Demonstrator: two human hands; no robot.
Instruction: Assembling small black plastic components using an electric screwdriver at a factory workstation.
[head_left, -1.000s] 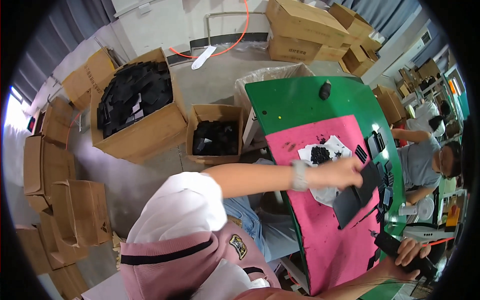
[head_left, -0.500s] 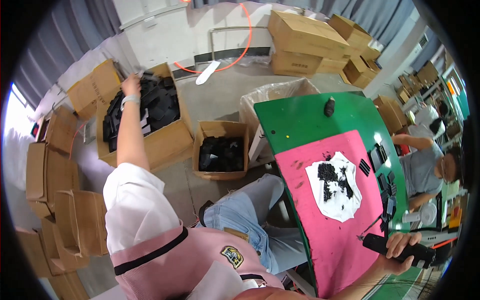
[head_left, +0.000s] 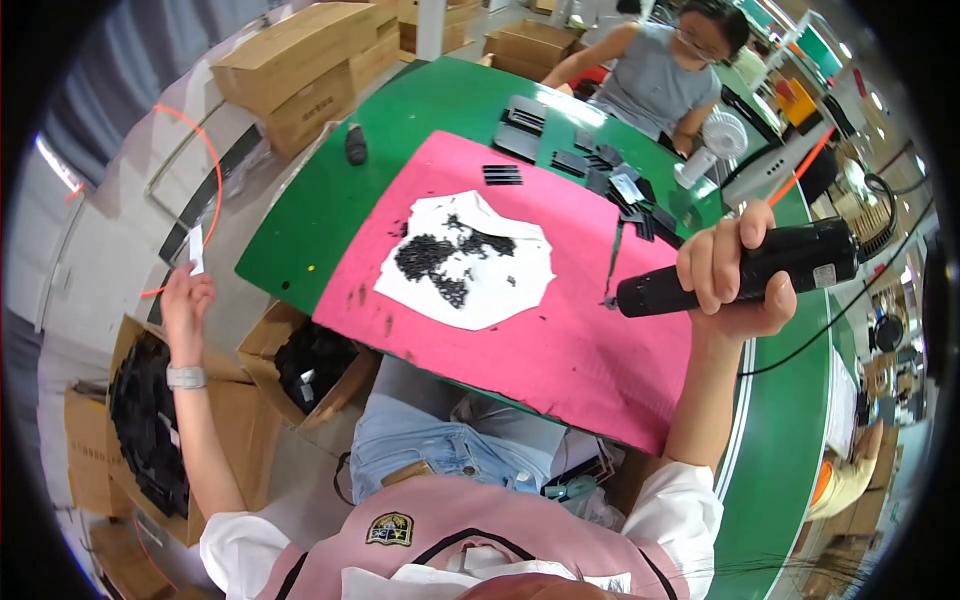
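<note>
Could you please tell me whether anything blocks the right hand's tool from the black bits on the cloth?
Nothing visible does: just pink mat and white cloth lie between the tool and the black bits.

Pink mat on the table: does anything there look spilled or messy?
A little. Some small black bits lie on the pink mat, just left of the white sheet where most are gathered, so they look strayed. Dark smudges also mark the mat's left part, standing out against the plain pink.
</note>
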